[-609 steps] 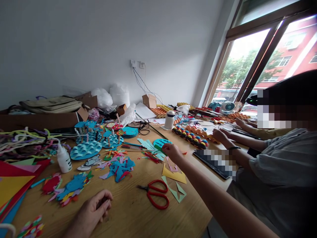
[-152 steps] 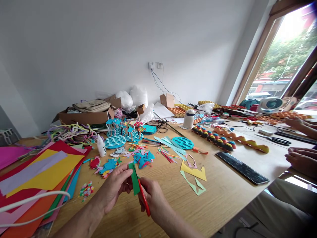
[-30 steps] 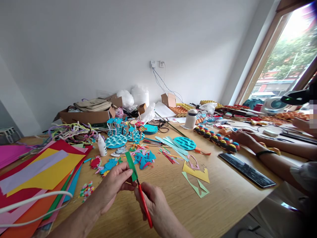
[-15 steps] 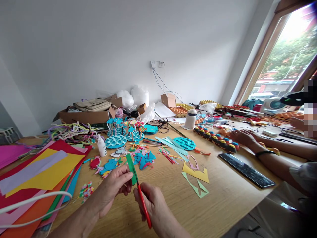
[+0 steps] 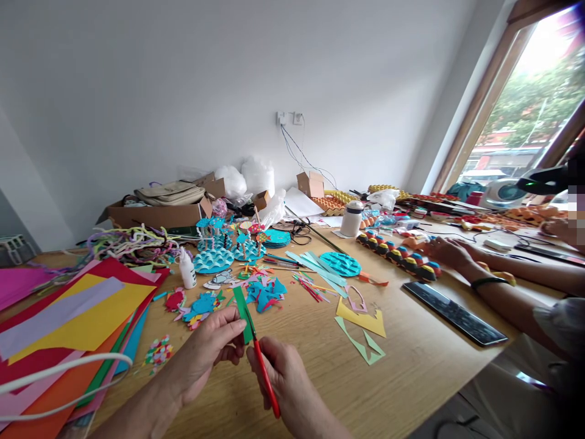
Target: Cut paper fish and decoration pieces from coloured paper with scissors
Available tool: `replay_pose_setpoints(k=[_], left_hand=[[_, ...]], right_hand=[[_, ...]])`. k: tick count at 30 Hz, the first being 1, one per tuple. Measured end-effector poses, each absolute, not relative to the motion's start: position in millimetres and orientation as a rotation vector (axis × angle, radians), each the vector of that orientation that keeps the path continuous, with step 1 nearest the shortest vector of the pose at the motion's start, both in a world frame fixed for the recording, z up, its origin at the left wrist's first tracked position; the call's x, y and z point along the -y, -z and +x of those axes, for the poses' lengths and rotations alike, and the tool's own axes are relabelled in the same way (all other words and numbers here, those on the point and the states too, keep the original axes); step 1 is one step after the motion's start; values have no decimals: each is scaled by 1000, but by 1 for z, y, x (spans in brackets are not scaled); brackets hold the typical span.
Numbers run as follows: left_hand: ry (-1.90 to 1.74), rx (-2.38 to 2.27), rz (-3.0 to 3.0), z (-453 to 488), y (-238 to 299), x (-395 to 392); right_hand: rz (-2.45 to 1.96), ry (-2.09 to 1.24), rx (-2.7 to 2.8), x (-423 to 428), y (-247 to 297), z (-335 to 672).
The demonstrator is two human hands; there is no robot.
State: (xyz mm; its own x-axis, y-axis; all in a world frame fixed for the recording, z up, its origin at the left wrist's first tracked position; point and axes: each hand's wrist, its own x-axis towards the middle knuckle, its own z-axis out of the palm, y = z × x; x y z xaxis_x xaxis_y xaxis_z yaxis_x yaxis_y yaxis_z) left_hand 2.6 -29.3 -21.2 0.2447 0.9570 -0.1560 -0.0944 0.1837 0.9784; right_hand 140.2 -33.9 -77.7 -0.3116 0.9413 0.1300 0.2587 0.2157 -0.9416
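Between finger and thumb, my left hand [image 5: 219, 338] pinches a strip of green paper [image 5: 241, 303], held upright above the table. My right hand [image 5: 286, 369] is closed round the red handles of a pair of scissors [image 5: 265, 378], whose dark blades lie along the right edge of the strip. Whether the blades are parted I cannot make out. Just beyond my hands lie blue paper cut-outs [image 5: 265, 295] and a blue-and-red heap of cut paper shapes [image 5: 201, 310].
Coloured paper sheets [image 5: 98, 317] are stacked at the left, near a white glue bottle [image 5: 187, 268]. Yellow paper scrap [image 5: 363, 317] and a black tablet [image 5: 452, 312] lie to the right. A co-worker's hands [image 5: 445, 253] rest beside a painted egg-carton strip [image 5: 397, 255].
My hands, the green strip and the scissors stay almost exactly in place. At the right edge, the co-worker's head area has shifted slightly.
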Motion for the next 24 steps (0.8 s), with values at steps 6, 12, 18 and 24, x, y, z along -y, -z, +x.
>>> replay_pose_setpoints(k=[6,12,18,24], left_hand=[[-1041,-1091,1115,1,18,25],[-1032,-1091,1099,3,18,26],[-1015,-1070,1077,5,19,28],[-1008,-1052,1043,4,20,27]], right_hand=[[-1192,-1137,1728,35,73,140],[-1163,-1182,1703,38,70,141],[-1148,-1174,1703,36,75,141],[-1179,-1159,1727,33,77,140]])
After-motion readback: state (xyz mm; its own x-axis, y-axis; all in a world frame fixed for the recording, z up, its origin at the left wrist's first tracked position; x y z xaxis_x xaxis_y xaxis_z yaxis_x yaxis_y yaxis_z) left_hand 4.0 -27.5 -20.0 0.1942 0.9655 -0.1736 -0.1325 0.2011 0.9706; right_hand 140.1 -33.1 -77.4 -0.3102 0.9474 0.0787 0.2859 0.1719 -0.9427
